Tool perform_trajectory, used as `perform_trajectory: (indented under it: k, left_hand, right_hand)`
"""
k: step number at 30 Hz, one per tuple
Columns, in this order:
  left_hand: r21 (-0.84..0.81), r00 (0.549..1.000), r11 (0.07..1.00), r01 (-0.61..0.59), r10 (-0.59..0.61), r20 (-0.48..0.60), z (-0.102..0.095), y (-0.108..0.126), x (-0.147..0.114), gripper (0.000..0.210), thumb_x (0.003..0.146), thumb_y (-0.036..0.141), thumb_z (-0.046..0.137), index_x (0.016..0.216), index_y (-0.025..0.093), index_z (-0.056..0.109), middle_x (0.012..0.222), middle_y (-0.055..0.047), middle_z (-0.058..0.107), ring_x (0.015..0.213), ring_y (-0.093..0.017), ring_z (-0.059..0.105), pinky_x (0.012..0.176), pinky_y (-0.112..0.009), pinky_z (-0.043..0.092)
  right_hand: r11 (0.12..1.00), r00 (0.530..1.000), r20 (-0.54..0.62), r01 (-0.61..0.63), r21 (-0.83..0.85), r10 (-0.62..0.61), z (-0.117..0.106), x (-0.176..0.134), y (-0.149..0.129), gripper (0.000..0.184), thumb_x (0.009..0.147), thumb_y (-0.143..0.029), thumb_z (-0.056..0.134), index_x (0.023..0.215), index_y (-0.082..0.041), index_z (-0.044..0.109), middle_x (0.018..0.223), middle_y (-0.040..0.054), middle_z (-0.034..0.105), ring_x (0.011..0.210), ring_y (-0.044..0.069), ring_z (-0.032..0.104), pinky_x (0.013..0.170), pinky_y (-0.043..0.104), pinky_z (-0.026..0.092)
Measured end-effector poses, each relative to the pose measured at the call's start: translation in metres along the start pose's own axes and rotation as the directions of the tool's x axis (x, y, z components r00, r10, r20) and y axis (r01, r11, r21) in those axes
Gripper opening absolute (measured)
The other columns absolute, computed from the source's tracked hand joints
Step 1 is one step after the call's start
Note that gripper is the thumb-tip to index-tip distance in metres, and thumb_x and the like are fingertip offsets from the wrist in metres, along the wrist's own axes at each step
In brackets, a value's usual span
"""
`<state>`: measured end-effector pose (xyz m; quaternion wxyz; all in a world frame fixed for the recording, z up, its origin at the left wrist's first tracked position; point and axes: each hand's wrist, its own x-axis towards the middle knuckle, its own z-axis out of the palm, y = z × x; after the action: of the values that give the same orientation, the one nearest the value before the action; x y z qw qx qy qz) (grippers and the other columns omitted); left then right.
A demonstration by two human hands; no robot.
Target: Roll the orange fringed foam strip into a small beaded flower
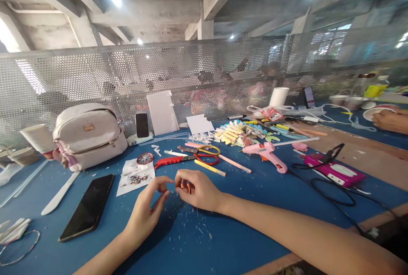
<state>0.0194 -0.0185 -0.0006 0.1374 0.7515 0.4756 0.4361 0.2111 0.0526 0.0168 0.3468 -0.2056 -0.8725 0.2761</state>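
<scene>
My left hand [149,207] hovers over the blue table [191,245], its fingers bent and the thumb close against a curled finger. Its index fingertip reaches almost to my right hand [199,190], which is curled closed with thumb and index together. Whatever lies between the fingertips of either hand is too small or hidden to make out. Just beyond are red-handled pliers [172,161], yellow-handled scissors [207,156] and a yellow pen [209,167]. Left of them, a white paper [127,183] carries small coloured bits and a round red-rimmed dish [145,158] of tiny pieces.
A black phone [87,207], a white knife [60,194] and a pale backpack [91,134] stand left. On the right lie a pink glue gun [267,154] and magenta power strip [334,171] with cables. Paper pieces [236,132] heap behind. Another person's hand [390,120] shows far right.
</scene>
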Motion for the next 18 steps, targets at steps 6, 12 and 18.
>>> perform_trajectory:
  k: [6, 12, 18]
  left_hand:
    - [-0.019, 0.994, 0.997, 0.068, -0.066, 0.085, -0.001, 0.0, 0.004, 0.015, 0.095, 0.021, 0.046, 0.108, 0.023, 0.053, 0.081, 0.001, 0.056, 0.077, -0.017, 0.058, 0.075, -0.025, 0.045]
    - [-0.048, 0.982, 0.986, 0.16, -0.154, 0.107, -0.001, 0.002, 0.009, 0.016, 0.093, 0.024, 0.051, 0.107, 0.022, 0.058, 0.076, 0.002, 0.059, 0.073, -0.018, 0.06, 0.07, -0.026, 0.045]
    - [-0.083, 0.982, 0.982, 0.17, -0.161, 0.099, -0.003, -0.001, 0.011, 0.016, 0.091, 0.025, 0.055, 0.083, 0.02, 0.067, 0.078, -0.002, 0.068, 0.074, -0.019, 0.062, 0.072, -0.027, 0.047]
  right_hand:
    - [1.0, 1.0, -0.013, 0.01, -0.021, -0.01, -0.004, 0.001, 0.0, 0.011, 0.082, -0.011, 0.057, 0.081, -0.021, 0.052, 0.071, -0.0056, 0.053, 0.058, 0.008, 0.049, 0.056, 0.018, 0.036]
    - [0.999, 1.0, -0.021, 0.015, -0.053, -0.016, -0.005, 0.001, 0.0, 0.011, 0.084, -0.011, 0.057, 0.082, -0.021, 0.053, 0.073, -0.0049, 0.055, 0.058, 0.009, 0.047, 0.057, 0.018, 0.036]
    - [0.997, 0.999, 0.004, 0.036, -0.07, -0.036, -0.006, 0.001, 0.0, 0.01, 0.086, -0.013, 0.058, 0.081, -0.02, 0.055, 0.074, -0.0043, 0.057, 0.061, 0.009, 0.049, 0.059, 0.019, 0.036]
